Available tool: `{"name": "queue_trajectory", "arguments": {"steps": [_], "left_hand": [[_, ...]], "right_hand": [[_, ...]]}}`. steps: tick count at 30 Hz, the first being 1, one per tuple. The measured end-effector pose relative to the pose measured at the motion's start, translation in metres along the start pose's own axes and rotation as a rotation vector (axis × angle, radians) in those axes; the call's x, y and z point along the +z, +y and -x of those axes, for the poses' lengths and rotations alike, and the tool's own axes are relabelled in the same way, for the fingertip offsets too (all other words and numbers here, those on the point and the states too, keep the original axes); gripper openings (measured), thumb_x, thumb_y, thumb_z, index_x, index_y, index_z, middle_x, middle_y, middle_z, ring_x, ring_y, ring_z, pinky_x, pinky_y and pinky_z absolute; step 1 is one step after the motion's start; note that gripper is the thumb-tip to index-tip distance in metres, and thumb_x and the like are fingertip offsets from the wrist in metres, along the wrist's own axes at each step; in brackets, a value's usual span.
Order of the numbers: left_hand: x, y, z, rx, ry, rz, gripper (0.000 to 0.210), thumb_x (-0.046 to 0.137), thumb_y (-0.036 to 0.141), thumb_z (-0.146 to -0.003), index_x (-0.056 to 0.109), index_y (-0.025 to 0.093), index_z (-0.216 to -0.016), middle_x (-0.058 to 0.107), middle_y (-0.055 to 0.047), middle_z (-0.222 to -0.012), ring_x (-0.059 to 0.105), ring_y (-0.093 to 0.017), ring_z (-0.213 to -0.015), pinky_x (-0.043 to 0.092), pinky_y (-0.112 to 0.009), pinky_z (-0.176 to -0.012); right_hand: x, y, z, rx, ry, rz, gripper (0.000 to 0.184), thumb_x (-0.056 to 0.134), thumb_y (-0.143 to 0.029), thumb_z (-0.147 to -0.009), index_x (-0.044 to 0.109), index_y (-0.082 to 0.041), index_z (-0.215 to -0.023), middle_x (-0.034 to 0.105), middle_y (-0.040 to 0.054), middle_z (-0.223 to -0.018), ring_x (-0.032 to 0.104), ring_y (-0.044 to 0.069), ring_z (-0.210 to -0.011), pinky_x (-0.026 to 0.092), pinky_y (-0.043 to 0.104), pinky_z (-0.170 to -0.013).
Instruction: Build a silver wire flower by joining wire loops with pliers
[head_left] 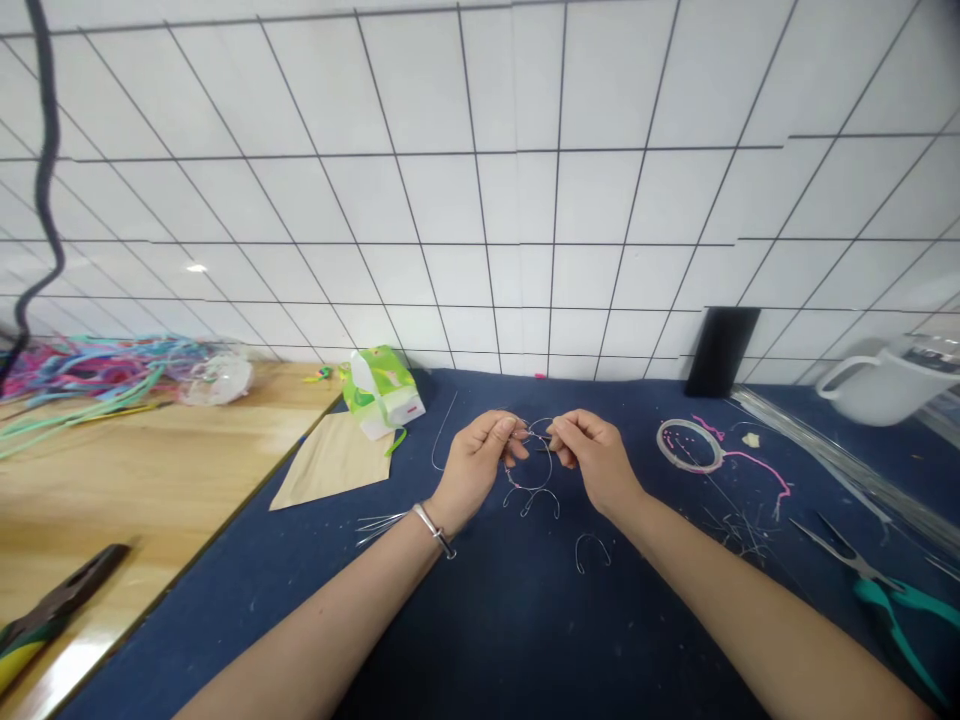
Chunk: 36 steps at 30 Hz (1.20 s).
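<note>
Both hands hold a thin wire frame [550, 470] bent into rings, above the dark blue cloth. My left hand [486, 450] pinches its left side between thumb and fingers, with a metal bangle [435, 530] on the wrist. On the other side my right hand [589, 450] is closed, thumb against forefinger, on the wire near the upper ring. Small pinkish spots, perhaps beads, show on the frame. Curved wire pieces [531, 500] show just below the frame; whether they are joined to it I cannot tell. A separate bent wire [592, 540] lies nearer to me on the cloth.
At right are a round dish [661, 445] with pink beads, wire scraps [739, 535], green-handled pliers [862, 575], a wire bundle [817, 450], a black upright object [721, 352] and a white jug [874, 388]. At left lie a tissue pack [401, 385], beige cloth [330, 465] and dark pliers [64, 600].
</note>
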<state>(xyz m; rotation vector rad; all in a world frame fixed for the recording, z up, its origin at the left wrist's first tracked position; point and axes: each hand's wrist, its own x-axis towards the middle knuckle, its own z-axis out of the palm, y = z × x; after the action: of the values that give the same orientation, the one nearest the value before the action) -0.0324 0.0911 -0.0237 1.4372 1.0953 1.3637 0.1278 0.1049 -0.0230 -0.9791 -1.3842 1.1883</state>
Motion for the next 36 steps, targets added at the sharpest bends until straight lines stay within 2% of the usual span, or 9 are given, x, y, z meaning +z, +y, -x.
{"name": "queue_trajectory", "arguments": {"steps": [3,11,17,21,28,31,36], "left_hand": [[-0.001,0.000,0.000,0.011,-0.007,-0.035,0.028,0.046,0.038,-0.086,0.060,0.014,-0.085,0.062,-0.002,-0.067,0.056,-0.011,-0.057,0.044,-0.022,-0.054],[-0.006,-0.002,-0.004,-0.020,-0.097,-0.075,0.025,0.049,0.037,-0.084,0.060,0.014,-0.084,0.062,-0.001,-0.062,0.056,-0.011,-0.053,0.043,-0.022,-0.052],[-0.004,0.002,-0.002,0.007,-0.091,-0.082,0.022,0.052,0.034,-0.083,0.059,0.015,-0.091,0.064,-0.002,-0.068,0.060,-0.012,-0.057,0.045,-0.024,-0.058],[-0.004,0.005,0.000,0.029,-0.124,-0.123,0.021,0.052,0.033,-0.083,0.060,0.014,-0.086,0.064,-0.002,-0.066,0.059,-0.013,-0.060,0.045,-0.024,-0.061],[-0.003,0.006,-0.001,-0.011,-0.111,-0.072,0.021,0.052,0.034,-0.083,0.059,0.015,-0.082,0.066,-0.003,-0.069,0.062,-0.014,-0.064,0.044,-0.027,-0.068],[-0.003,0.005,-0.002,-0.018,-0.112,-0.049,0.022,0.051,0.034,-0.084,0.058,0.014,-0.081,0.066,-0.004,-0.073,0.062,-0.014,-0.066,0.044,-0.027,-0.068],[-0.004,0.007,-0.003,-0.015,-0.127,-0.093,0.023,0.051,0.036,-0.084,0.059,0.015,-0.083,0.065,-0.002,-0.069,0.061,-0.014,-0.065,0.044,-0.027,-0.069]], "right_hand": [[0.000,0.001,0.000,0.032,-0.011,-0.063,0.025,0.052,-0.040,-0.081,0.056,-0.017,-0.074,0.054,-0.0009,-0.066,0.043,0.007,-0.050,0.033,0.020,-0.046],[-0.007,-0.003,-0.003,-0.019,-0.157,0.153,0.028,0.047,-0.040,-0.083,0.063,-0.017,-0.083,0.055,-0.0006,-0.066,0.047,0.009,-0.054,0.036,0.021,-0.049],[-0.005,-0.008,-0.001,-0.039,-0.132,0.233,0.027,0.048,-0.041,-0.082,0.059,-0.018,-0.074,0.052,-0.0020,-0.060,0.046,0.009,-0.050,0.036,0.021,-0.048],[-0.003,-0.010,0.002,-0.087,-0.080,0.244,0.026,0.048,-0.039,-0.082,0.057,-0.018,-0.070,0.049,-0.0030,-0.056,0.045,0.009,-0.051,0.037,0.021,-0.050],[-0.002,-0.009,0.002,-0.092,-0.015,0.144,0.022,0.050,-0.037,-0.081,0.060,-0.019,-0.075,0.050,-0.0024,-0.060,0.046,0.010,-0.053,0.038,0.022,-0.052],[-0.002,-0.008,0.001,-0.063,-0.014,0.083,0.022,0.050,-0.038,-0.081,0.061,-0.018,-0.078,0.050,-0.0022,-0.061,0.045,0.009,-0.052,0.038,0.022,-0.050],[-0.001,-0.006,0.000,-0.022,-0.072,0.027,0.024,0.051,-0.040,-0.081,0.060,-0.017,-0.078,0.051,-0.0020,-0.061,0.045,0.008,-0.051,0.039,0.021,-0.048]]}}
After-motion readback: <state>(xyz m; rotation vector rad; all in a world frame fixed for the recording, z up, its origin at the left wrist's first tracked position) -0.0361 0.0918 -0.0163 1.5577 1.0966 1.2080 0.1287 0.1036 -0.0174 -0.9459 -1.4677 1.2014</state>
